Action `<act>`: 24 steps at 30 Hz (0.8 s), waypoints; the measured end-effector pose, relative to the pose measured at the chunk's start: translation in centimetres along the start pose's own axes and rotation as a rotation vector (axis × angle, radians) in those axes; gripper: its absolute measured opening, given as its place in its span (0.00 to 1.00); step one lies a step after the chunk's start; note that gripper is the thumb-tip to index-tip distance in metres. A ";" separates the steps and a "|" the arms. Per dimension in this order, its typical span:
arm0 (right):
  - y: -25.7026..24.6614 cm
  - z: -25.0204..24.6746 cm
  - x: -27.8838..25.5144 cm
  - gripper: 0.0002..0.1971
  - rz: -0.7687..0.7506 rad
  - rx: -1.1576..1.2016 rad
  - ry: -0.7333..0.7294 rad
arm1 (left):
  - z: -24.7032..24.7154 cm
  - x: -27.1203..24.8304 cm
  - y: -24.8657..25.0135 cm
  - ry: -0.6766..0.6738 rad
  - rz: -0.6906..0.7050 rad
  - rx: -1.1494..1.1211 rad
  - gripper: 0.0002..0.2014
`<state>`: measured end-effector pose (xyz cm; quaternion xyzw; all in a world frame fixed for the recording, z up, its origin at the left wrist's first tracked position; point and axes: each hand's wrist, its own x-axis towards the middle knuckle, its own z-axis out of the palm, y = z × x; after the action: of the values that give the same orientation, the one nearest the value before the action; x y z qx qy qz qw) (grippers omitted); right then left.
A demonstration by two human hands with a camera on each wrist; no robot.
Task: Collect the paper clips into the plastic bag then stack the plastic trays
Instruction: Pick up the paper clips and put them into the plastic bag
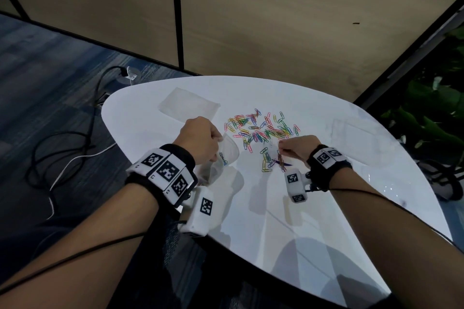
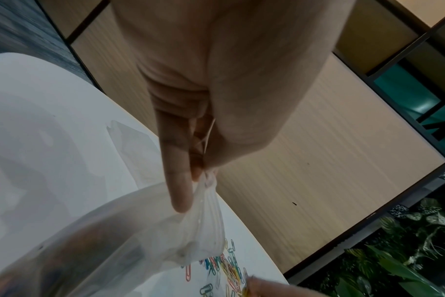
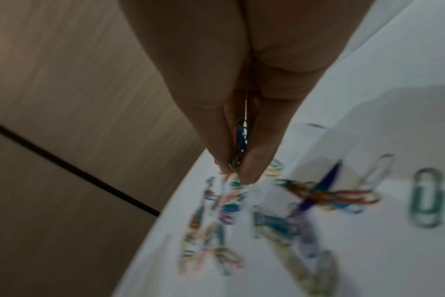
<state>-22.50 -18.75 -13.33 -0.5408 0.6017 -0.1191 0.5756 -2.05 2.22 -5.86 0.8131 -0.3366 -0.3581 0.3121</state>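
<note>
A heap of coloured paper clips (image 1: 261,129) lies on the white table (image 1: 326,208), with a smaller bunch (image 1: 267,162) nearer me. My left hand (image 1: 200,140) pinches the rim of a clear plastic bag (image 1: 221,158) and holds it up just left of the heap; a few clips lie inside. The bag (image 2: 145,237) hangs from the left fingers (image 2: 181,180). My right hand (image 1: 295,147) pinches a few clips (image 3: 240,144) above the near bunch. One clear plastic tray (image 1: 189,105) lies at the far left, another (image 1: 356,133) at the right.
The table's rounded edge (image 1: 113,130) runs close to my left hand, with cables (image 1: 62,155) on the carpet beyond. Wooden wall panels (image 1: 276,20) stand behind the table. Green plants (image 1: 431,113) and a shoe (image 1: 444,178) are off the right side.
</note>
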 end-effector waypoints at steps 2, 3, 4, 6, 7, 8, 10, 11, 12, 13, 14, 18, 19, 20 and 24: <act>-1.6 0.9 -2.0 0.18 -0.007 0.267 -0.135 | 0.1 0.0 0.1 -0.002 -0.002 -0.008 0.11; -2.5 1.5 -3.4 0.16 -0.006 0.335 -0.223 | 0.2 0.0 0.2 -0.001 -0.002 -0.011 0.11; -3.3 2.3 -4.9 0.14 0.006 0.362 -0.305 | 0.3 0.0 0.3 0.002 -0.003 -0.014 0.10; -4.4 4.0 -7.3 0.14 0.029 0.397 -0.430 | 0.4 -0.1 0.4 0.013 -0.004 -0.012 0.10; -4.7 5.0 -8.2 0.15 0.035 0.394 -0.471 | 0.5 -0.2 0.5 0.020 -0.001 -0.010 0.10; -5.0 6.1 -9.1 0.14 0.040 0.368 -0.505 | 0.5 -0.3 0.6 0.025 0.003 -0.009 0.10; -5.1 8.2 -10.3 0.13 0.021 0.286 -0.523 | 0.6 -0.3 0.6 0.021 0.011 -0.011 0.10; -5.0 9.1 -10.4 0.12 -0.003 0.242 -0.501 | 0.6 -0.3 0.7 0.017 0.013 -0.016 0.09; -4.8 9.9 -10.3 0.12 -0.043 0.191 -0.459 | 0.6 -0.3 0.7 0.017 0.011 -0.024 0.08; -4.7 10.5 -10.1 0.10 -0.109 0.104 -0.397 | 0.5 -0.2 0.7 0.021 0.006 -0.031 0.08; -4.6 11.0 -9.7 0.07 -0.207 -0.057 -0.314 | 0.4 -0.1 0.6 0.030 0.001 -0.035 0.08; -5.3 12.3 -9.5 0.06 -0.587 -0.646 -0.138 | 0.2 0.5 0.3 0.061 0.001 -0.031 0.08; -5.5 12.6 -9.4 0.10 -0.635 -0.718 -0.170 | 0.1 0.6 0.2 0.068 -0.001 -0.025 0.08; -5.9 12.7 -9.3 0.13 -0.653 -0.782 -0.215 | 0.0 0.7 0.1 0.074 -0.002 -0.022 0.08; -7.3 12.0 -8.1 0.11 -0.584 -0.833 -0.394 | -0.2 1.1 -0.5 0.117 -0.003 -0.020 0.10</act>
<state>-10.95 -9.43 -6.87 -0.8798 0.3034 0.0779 0.3575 -1.15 1.66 -6.55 0.8300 -0.3131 -0.3137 0.3386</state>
